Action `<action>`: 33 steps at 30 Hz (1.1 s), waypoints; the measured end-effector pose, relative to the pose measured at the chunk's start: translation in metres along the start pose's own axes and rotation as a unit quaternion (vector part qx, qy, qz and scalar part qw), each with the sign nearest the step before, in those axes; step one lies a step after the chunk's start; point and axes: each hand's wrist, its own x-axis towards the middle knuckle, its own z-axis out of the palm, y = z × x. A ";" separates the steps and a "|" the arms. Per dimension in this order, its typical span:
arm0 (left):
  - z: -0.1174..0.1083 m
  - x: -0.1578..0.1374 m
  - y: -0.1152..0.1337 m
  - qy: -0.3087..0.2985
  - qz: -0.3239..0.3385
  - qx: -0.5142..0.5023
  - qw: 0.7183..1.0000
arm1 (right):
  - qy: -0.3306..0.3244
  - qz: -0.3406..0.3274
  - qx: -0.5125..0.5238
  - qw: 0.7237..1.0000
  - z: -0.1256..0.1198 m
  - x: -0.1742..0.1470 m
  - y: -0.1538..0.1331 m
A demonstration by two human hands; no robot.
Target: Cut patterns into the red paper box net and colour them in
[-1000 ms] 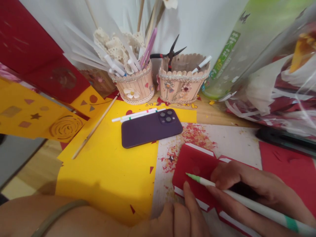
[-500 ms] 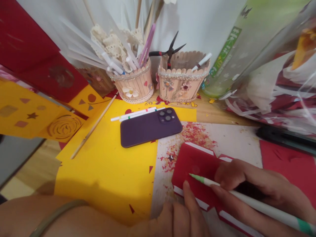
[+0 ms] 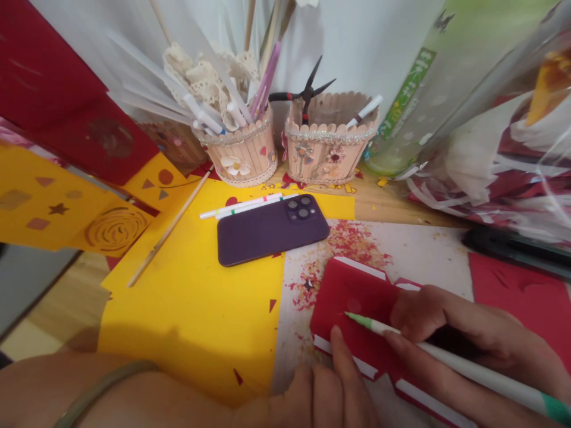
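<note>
Has a wooden worktop (image 3: 388, 208) partly covered at left by a big yellow sheet (image 3: 191, 303). Poises the right hand (image 3: 499, 333) over a red card (image 3: 348, 291), right of the sheet. Touches the card with the left hand's (image 3: 330, 386) extended index; curls its other fingers, too hidden to tell of any grip. Has a purple phone (image 3: 267, 232) near the card. Grips a slim pen (image 3: 473, 373) in the right fingers, aiming its green tip (image 3: 360, 320) cardward.

Phone (image 3: 263, 238) left of card (image 3: 330, 297); pliers (image 3: 307, 95) in basket (image 3: 319, 160) behind.
</note>
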 end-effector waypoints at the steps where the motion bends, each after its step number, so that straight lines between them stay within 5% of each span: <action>1: 0.000 0.000 0.001 0.001 -0.004 0.003 1.000 | 0.007 0.002 0.004 1.000 0.000 0.000 0.000; 11: -0.001 0.004 -0.001 0.030 -0.055 -0.004 0.998 | -0.026 -0.036 -0.013 0.999 -0.003 0.003 0.003; 16: 0.002 0.011 -0.001 0.104 -0.140 -0.006 0.985 | 0.002 -0.009 0.010 1.000 -0.001 0.000 0.001; 28: 0.000 0.010 -0.007 0.094 -0.093 -0.007 0.991 | -0.023 -0.034 -0.019 0.999 -0.003 0.002 0.002; 33: -0.003 0.012 -0.012 0.095 -0.094 -0.010 0.991 | 0.049 0.013 0.032 0.998 0.000 0.001 -0.002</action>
